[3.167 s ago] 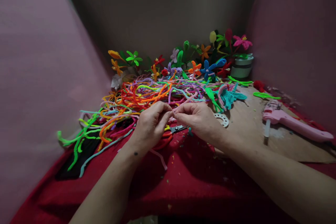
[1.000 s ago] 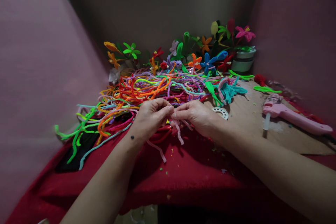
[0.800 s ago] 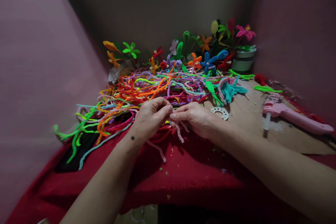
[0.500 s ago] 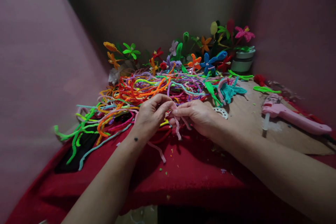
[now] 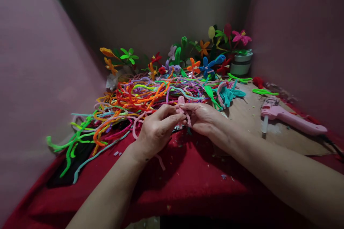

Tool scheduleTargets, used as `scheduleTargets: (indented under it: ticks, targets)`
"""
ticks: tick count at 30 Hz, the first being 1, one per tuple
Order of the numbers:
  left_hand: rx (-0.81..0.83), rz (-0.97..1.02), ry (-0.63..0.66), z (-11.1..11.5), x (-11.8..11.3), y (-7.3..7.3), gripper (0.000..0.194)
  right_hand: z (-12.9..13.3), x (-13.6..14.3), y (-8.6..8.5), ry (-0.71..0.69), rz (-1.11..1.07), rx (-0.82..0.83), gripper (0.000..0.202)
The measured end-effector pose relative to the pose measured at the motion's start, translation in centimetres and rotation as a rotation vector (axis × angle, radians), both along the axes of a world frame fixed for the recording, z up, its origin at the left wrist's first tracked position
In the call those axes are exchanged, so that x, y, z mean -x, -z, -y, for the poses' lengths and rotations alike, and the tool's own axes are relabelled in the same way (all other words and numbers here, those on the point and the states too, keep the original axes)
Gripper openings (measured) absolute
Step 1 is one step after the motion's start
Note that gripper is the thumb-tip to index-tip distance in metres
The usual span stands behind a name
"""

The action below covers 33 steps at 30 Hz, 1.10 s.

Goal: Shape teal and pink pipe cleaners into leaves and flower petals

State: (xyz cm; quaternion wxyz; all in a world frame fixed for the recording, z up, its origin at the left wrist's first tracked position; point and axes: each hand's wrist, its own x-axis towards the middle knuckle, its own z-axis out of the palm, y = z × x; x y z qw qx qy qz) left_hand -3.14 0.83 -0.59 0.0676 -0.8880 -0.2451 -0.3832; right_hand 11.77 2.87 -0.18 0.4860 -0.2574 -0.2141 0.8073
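Between my two hands is a pink pipe cleaner (image 5: 181,100), folded into a narrow loop that points up, with loose ends hanging below. My right hand (image 5: 202,116) pinches it near the base of the loop between thumb and fingers. Just left of it, my left hand (image 5: 159,125) is closed with its fingertips on the lower part of the same pipe cleaner. Its fingers partly cover the lower ends. A big tangled heap of coloured pipe cleaners (image 5: 150,93) lies right behind my hands.
Pipe-cleaner flowers (image 5: 206,66) stand along the back, with a white pot (image 5: 242,62) at the right. A pink hot glue gun (image 5: 292,114) rests on a cardboard sheet (image 5: 242,136). Green stems hang over a black flat object (image 5: 64,168) at the left. Red cloth (image 5: 193,182) covers the table.
The pink loop now stands upright above my fingertips, where before mostly its hanging ends showed. My left hand has moved lower, and the whole view has shifted slightly.
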Motion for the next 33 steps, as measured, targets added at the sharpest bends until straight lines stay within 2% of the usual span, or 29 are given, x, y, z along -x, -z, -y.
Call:
scheduleTargets:
  ticks: [3, 5, 8, 10, 11, 13, 17, 18, 19, 22, 24, 29, 33]
  targets:
    - [0.107, -0.011, 0.012, 0.7, -0.3, -0.7, 0.023, 0.2, 0.0, -0.1, 0.007, 0.024, 0.013, 0.02]
    - [0.307, 0.075, -0.018, 1.1, -0.5, -1.4, 0.018, 0.3, 0.0, -0.2, 0.058, 0.028, -0.039, 0.021]
    - [0.683, 0.408, -0.135, 1.3, -0.9, -2.3, 0.011, 0.6, -0.1, -0.5, 0.126, 0.048, -0.132, 0.015]
    - [0.902, 0.548, -0.188, 1.3, -1.3, -2.6, 0.017, 0.8, -0.1, -0.5, 0.167, 0.067, -0.171, 0.008]
    - [0.977, 0.553, -0.2, 1.2, -1.4, -2.6, 0.02, 0.9, 0.0, -0.5, 0.191, 0.075, -0.185, 0.006]
    - [0.975, 0.471, -0.245, 1.2, -1.8, -2.3, 0.022, 1.0, 0.1, -0.4, 0.232, 0.085, -0.203, 0.004]
    - [0.645, 0.34, -0.349, 1.4, -2.4, -1.3, 0.013, 1.1, 0.3, -0.3, 0.236, 0.057, -0.194, 0.003]
    - [0.673, 0.344, -0.327, 1.5, -2.5, -1.3, 0.014, 1.1, 0.3, -0.3, 0.234, 0.042, -0.174, 0.005]
    - [0.776, 0.367, -0.281, 1.6, -2.5, -1.3, 0.015, 1.1, 0.3, -0.4, 0.228, 0.029, -0.146, 0.007]
    - [1.239, 0.495, -0.079, 1.8, -2.5, -1.9, 0.017, 1.0, 0.1, -0.9, 0.181, -0.003, -0.051, 0.013]
    - [1.404, 0.559, 0.01, 1.8, -2.5, -2.2, 0.019, 0.9, 0.0, -1.2, 0.158, -0.02, -0.018, 0.016]
    - [1.438, 0.552, 0.042, 1.7, -2.4, -2.4, 0.016, 0.9, -0.1, -1.4, 0.134, -0.019, 0.033, 0.017]
    - [1.536, 0.563, 0.154, 1.7, -2.2, -2.3, 0.017, 0.7, 0.0, -1.0, 0.139, -0.032, 0.054, 0.018]
